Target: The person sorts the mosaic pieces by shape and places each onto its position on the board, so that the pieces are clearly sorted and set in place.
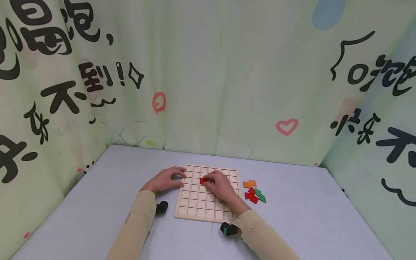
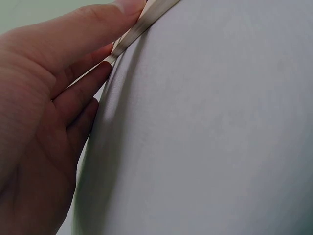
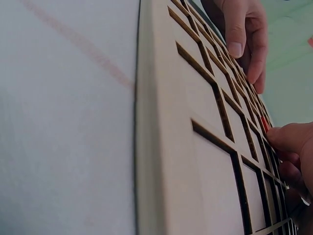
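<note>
A pale wooden board (image 1: 192, 197) with a grid of square recesses lies on the table. My left hand (image 1: 165, 179) rests at its left edge; in the left wrist view, the thumb (image 2: 73, 34) and fingertips touch the rim. Over the upper middle of the grid, my right hand (image 1: 221, 185) pinches a red square tile (image 1: 202, 181) between thumb and forefinger. Much of that tile is hidden by the fingers. From the right wrist view, only a sliver of red tile (image 3: 265, 123) shows beside the thumb.
Right of the board lie orange tiles (image 1: 247, 184), several red tiles (image 1: 254, 199) and green pieces (image 1: 261, 198), some with curved edges. The white table (image 1: 292, 216) meets a printed curtain (image 1: 195, 119) at the back and sides. A black device (image 1: 229, 229) sits at the right wrist.
</note>
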{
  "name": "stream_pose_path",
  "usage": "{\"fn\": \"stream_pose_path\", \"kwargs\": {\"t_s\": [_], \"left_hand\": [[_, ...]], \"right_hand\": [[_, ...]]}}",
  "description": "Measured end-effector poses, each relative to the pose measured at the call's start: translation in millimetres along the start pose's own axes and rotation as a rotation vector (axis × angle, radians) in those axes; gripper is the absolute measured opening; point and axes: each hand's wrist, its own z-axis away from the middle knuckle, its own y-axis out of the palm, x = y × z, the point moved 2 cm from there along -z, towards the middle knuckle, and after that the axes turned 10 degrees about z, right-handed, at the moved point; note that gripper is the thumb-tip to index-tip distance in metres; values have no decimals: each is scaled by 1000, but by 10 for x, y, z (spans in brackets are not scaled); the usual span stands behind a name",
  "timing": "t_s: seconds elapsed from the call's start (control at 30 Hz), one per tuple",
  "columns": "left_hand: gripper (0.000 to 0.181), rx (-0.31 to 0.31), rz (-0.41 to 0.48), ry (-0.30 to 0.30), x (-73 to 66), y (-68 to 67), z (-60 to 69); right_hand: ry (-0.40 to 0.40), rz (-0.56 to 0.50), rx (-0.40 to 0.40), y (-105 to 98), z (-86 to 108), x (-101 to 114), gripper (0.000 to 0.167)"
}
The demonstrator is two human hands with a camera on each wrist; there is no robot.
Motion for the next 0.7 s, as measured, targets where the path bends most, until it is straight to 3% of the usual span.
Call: {"fn": "stream_pose_path", "kwargs": {"t_s": [0.7], "left_hand": [[22,-4,-7,-17,2,-5,7]], "right_hand": [[39,-19,15,20,4,-6,24]]}}
